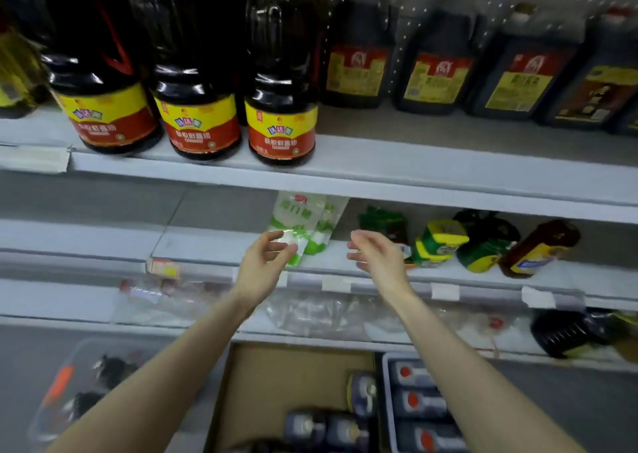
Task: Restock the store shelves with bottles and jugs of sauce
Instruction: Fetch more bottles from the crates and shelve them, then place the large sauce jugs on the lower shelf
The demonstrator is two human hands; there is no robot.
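Jugs (281,73) already line the shelf (414,162) at 12 o'clock, bottles (324,428) wait in the box (293,366) at 6 o'clock, and our left grip (266,262) and right grip (376,259) hang loose, holding nothing.

Head-worn view, down onto near shelves (345,180)

Top shelf (414,162), three round jugs (281,107) at front left, square jugs (355,69) set back at right, middle shelf (207,245), white-green pouches (303,218), green jars (438,245), brown bottle (538,249) tilted, lower shelf (51,300), clear bags (310,311).
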